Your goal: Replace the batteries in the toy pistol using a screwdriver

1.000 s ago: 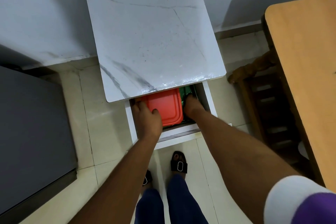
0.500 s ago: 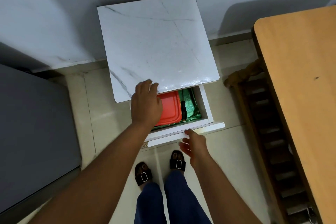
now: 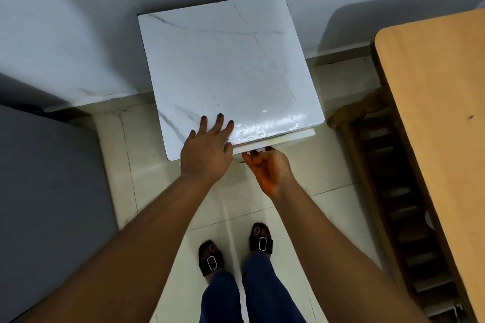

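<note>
Marble-top cabinet (image 3: pixel 225 65) stands vs wall, wooden table (image 3: pixel 435 113) off to the right, dark chair (image 3: pixel 399 191) between them. Drawer front (image 3: pixel 283 139) shows only as a thin white strip under the top's near edge, nearly or fully closed. L hand (image 3: pixel 207 149) lies flat on the top's near-left corner, fingers straight and spread, holding nothing. R hand (image 3: pixel 267 168) sits just below the drawer front, palm up, fingers curled toward its underside; can't tell if they hook the edge or hold anything. Toy pistol, screwdriver, batteries: none in view, so location, pointing direction and long axis can't be told. Risks (judgement): R fingertips pinched betw drawer front and frame if it's pushed home; cabinet could shift on the tile floor (image 3: pixel 157 178) if L hand eases off; nothing visibly retrieved, so the tool may be shut inside
</note>
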